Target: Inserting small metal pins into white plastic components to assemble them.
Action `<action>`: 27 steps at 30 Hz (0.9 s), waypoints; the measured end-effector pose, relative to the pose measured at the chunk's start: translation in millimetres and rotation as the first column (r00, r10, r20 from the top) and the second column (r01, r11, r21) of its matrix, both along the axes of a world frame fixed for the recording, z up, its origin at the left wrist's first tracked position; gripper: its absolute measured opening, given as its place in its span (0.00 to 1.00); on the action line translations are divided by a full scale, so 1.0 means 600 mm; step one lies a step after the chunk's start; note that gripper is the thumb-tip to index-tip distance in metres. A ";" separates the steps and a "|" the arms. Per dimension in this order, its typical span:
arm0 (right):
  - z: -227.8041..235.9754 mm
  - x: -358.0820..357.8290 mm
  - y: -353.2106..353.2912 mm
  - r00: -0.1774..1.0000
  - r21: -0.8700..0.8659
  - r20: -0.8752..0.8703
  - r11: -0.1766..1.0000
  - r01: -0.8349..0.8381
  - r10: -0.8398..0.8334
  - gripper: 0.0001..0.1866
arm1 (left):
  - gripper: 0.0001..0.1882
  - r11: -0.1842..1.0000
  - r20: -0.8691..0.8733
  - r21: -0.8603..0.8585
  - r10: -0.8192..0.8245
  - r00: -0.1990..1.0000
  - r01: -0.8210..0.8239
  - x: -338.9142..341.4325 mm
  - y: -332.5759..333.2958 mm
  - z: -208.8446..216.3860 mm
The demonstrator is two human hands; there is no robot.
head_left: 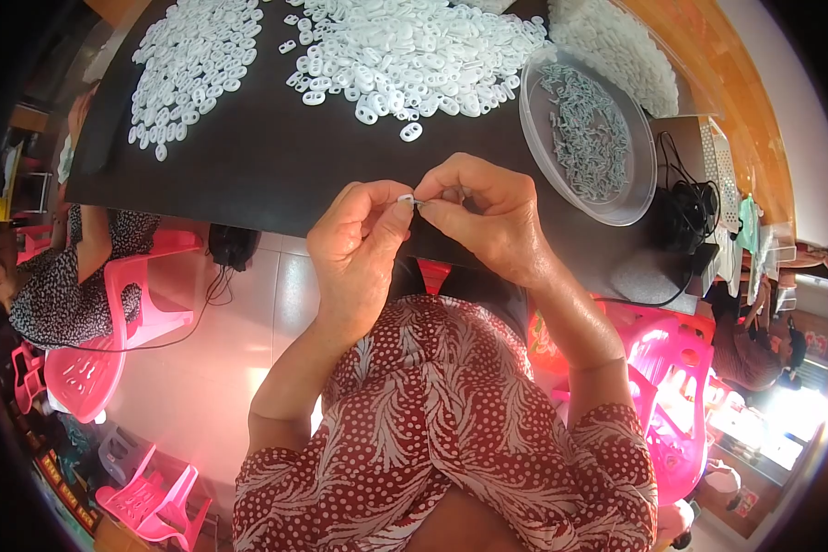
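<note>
While both forearms slant inward from the lower part of the view, the two hands meet over the near edge of the dark surface (248, 179), in front of the person's chest. The left hand (354, 235) is angled up and to the right, its thumb laid toward the viewer and its forefinger arched behind; these fingers pinch a white oval link (405, 198) near their tips. The right hand (492, 212) comes in from the other side with its wrist bent and knuckles raised, thumb and forefinger pressed together on a slim grey piece (419, 202) beside the link; its remaining fingers curl in toward the palm. Whether the grey piece enters the link or only touches it, I cannot tell. The link is small, glossy and rounded at its visible end, mostly covered by the thumb; the grey piece shows as a thin, dull sliver, its full shape hidden. Farther off on the surface lie a left-hand heap of white two-holed ovals (193, 69) and a larger central heap (423, 55). To the right, a round clear tray (544, 138) holds many small grey pieces (591, 133).
</note>
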State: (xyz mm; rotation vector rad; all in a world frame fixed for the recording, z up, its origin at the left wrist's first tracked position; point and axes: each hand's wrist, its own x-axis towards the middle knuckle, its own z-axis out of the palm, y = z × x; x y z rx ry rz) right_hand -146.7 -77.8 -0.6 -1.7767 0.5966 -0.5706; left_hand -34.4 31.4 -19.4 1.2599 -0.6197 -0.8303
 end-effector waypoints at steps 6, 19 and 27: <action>-0.006 -0.002 -0.004 1.000 -0.002 0.007 1.000 -0.008 0.008 0.05 | 0.04 1.000 -0.050 -0.003 0.001 0.999 -0.001 0.002 0.001 0.003; -0.004 0.002 0.001 0.999 -0.003 0.009 1.000 -0.031 0.031 0.05 | 0.04 1.000 -0.010 -0.004 0.004 1.000 -0.004 0.001 0.003 0.001; -0.016 0.008 0.013 1.000 -0.114 0.001 0.993 0.017 -0.017 0.04 | 0.04 0.999 0.002 0.001 0.039 0.999 -0.039 -0.005 0.003 0.000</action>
